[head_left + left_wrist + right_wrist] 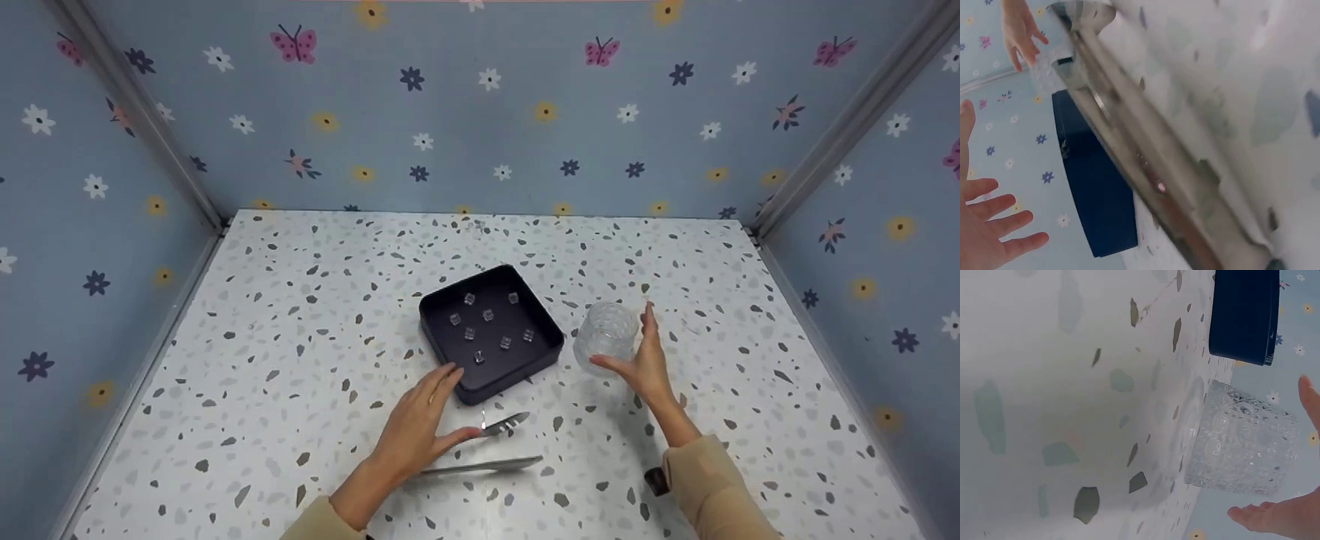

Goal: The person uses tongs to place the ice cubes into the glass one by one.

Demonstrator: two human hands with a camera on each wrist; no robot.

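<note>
A ribbed clear glass (604,336) stands upright on the table, right of a dark square tray (501,373). My right hand (649,371) is spread around its near right side, thumb overlapping it in the head view; the right wrist view has a gap between the fingers and the glass (1241,441). Several small clear cubes (469,334) lie scattered inside the tray. My left hand (412,427) has its fingers extended near the tray's front left corner. Beneath and beside it are metal tongs (491,465), partly hidden by the hand and large in the left wrist view.
Patterned blue panels (487,112) rise at the back and both sides of the speckled white table (300,337). A small dark brown object (657,481) shows beside the right sleeve (709,480).
</note>
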